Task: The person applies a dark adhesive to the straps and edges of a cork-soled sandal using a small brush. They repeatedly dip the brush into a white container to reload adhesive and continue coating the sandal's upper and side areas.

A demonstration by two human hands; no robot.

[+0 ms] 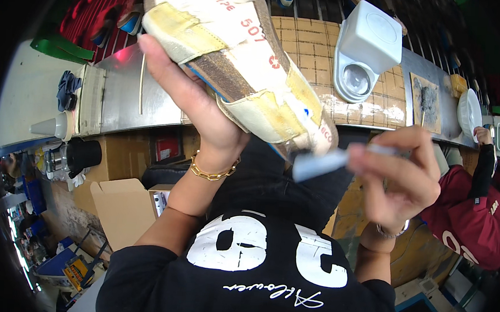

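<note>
Workshop setting, seen from above my own chest: a steel-topped bench [122, 91] runs across the upper part of the view, with a gridded tan cutting mat [316, 48] laid on it.

Item one: a shoe upper mounted on its last [233, 52], sole side turned up toward me. My left hand [199, 104] grips it from beneath, fingers wrapped around the middle, a gold chain bracelet [212, 171] at the wrist. It is held up in the air in front of the bench, not resting on anything. The bottom shows cream lasting margins folded over, yellowish taped patches, and a darker brownish strip along one side (possibly cement already laid, though I cannot be sure).

Item two: a pale blue-grey brush or applicator [321, 163], blurred, pinched in the closed fingers of my right hand [400, 176]. Its working end sits at the narrow end of the shoe bottom, touching or very nearly so.

Progress, as I judge it: coating of the bottom appears under way, with the near end being worked; the cream margins look largely bare, so much of the surface seems left to cover.

Also present: a white plastic dispenser [365, 46] with a round well on the mat; a small stained board [426, 101] beyond it; an open cardboard box [124, 205] below the bench; a co-worker in a dark red top [472, 218] at my right.
</note>
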